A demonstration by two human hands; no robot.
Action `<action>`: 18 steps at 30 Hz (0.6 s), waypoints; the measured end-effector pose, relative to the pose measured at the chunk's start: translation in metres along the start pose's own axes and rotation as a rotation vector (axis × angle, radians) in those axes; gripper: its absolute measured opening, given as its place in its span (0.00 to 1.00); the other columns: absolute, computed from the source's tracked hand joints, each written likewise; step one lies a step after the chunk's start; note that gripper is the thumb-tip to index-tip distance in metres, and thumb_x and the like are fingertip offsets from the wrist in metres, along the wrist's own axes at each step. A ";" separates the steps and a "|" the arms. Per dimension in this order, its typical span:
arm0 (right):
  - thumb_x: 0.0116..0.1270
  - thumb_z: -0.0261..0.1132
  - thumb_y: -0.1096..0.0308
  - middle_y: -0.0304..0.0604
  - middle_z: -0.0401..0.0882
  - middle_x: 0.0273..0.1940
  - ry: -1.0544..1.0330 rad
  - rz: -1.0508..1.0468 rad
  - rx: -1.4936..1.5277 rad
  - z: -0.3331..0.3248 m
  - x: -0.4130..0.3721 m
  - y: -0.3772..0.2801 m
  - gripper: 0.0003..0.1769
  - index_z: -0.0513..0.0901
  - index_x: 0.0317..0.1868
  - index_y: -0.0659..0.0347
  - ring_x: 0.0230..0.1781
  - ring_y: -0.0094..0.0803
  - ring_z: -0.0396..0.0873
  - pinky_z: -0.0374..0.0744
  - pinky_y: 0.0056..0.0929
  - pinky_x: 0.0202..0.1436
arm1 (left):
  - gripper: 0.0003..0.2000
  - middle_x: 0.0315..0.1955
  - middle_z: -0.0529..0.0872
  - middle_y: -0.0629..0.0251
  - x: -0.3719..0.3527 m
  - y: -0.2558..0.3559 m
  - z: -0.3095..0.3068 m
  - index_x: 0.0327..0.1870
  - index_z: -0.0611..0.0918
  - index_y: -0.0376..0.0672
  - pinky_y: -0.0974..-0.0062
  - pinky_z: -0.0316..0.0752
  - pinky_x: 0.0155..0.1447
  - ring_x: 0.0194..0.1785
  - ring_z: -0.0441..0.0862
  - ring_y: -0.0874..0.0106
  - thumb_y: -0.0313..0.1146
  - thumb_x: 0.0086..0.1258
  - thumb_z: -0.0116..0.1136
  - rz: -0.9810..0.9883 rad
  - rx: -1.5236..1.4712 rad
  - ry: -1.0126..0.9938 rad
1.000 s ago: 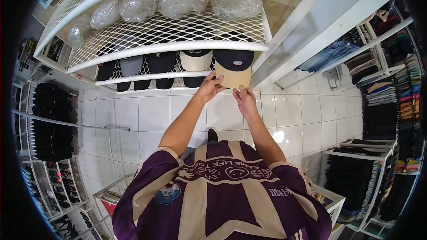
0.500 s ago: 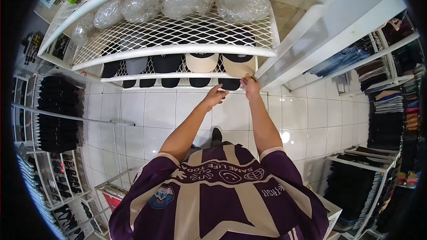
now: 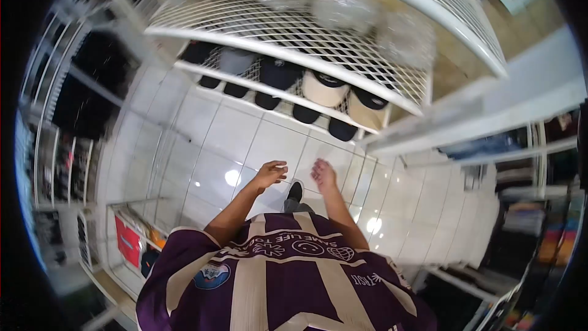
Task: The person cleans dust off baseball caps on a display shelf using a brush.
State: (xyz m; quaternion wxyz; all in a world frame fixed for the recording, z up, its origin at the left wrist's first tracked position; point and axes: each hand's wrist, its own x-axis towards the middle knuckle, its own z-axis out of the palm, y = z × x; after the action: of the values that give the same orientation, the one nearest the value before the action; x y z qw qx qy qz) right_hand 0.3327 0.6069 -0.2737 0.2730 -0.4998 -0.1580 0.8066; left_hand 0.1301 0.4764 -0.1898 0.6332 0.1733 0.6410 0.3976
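My left hand [image 3: 271, 174] is in front of my body above the tiled floor, its fingers loosely bent and apart, holding nothing. Level with it on the other side, my right hand [image 3: 323, 175] is raised with its fingers spread, also empty. Neither touches the white mesh shelf. Nearest to them on that shelf are a beige-and-black cap [image 3: 367, 112] at the right end and a cream cap [image 3: 324, 91] beside it. A black cap [image 3: 278, 73] and a grey cap [image 3: 236, 60] sit further left. Black brims [image 3: 342, 129] show on the tier below.
Bundles in clear plastic [image 3: 407, 40] line the upper mesh shelf [image 3: 275, 30]. A white post [image 3: 478, 119] stands to the right. Dark clothes [image 3: 92, 83] hang at the left. Low rack with a red item [image 3: 127, 239] at lower left; folded clothes [image 3: 520, 224] at right.
My right hand has let go of the beige-and-black cap at the shelf's right end. Both hands have drawn back toward my body. The view has tilted and turned, blurring the sides.
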 end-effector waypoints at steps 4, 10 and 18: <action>0.72 0.63 0.57 0.37 0.80 0.45 -0.199 0.263 -0.546 0.112 -0.058 0.076 0.17 0.81 0.56 0.54 0.41 0.31 0.79 0.78 0.32 0.44 | 0.26 0.52 0.87 0.56 -0.068 -0.064 -0.060 0.69 0.76 0.43 0.65 0.79 0.57 0.54 0.86 0.65 0.43 0.73 0.64 -0.022 -0.133 0.223; 0.71 0.65 0.56 0.38 0.80 0.44 -0.658 0.280 -1.072 0.248 -0.113 0.204 0.18 0.83 0.55 0.56 0.41 0.30 0.79 0.79 0.31 0.45 | 0.26 0.40 0.90 0.54 -0.183 -0.189 -0.162 0.64 0.80 0.34 0.70 0.80 0.49 0.42 0.87 0.69 0.42 0.70 0.64 0.248 -0.111 0.723; 0.74 0.62 0.59 0.37 0.80 0.46 -1.070 0.488 -1.626 0.341 -0.249 0.413 0.17 0.82 0.57 0.57 0.44 0.29 0.79 0.79 0.31 0.46 | 0.23 0.43 0.90 0.55 -0.356 -0.376 -0.223 0.59 0.84 0.40 0.69 0.80 0.52 0.46 0.87 0.65 0.44 0.67 0.67 0.125 -0.582 1.497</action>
State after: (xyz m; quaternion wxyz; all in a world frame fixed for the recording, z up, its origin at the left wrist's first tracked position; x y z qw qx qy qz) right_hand -0.0008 0.1328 -0.1588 -0.4312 -0.1248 -0.6562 0.6065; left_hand 0.0735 -0.0811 -0.2499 0.0320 -0.2754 0.7553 0.5939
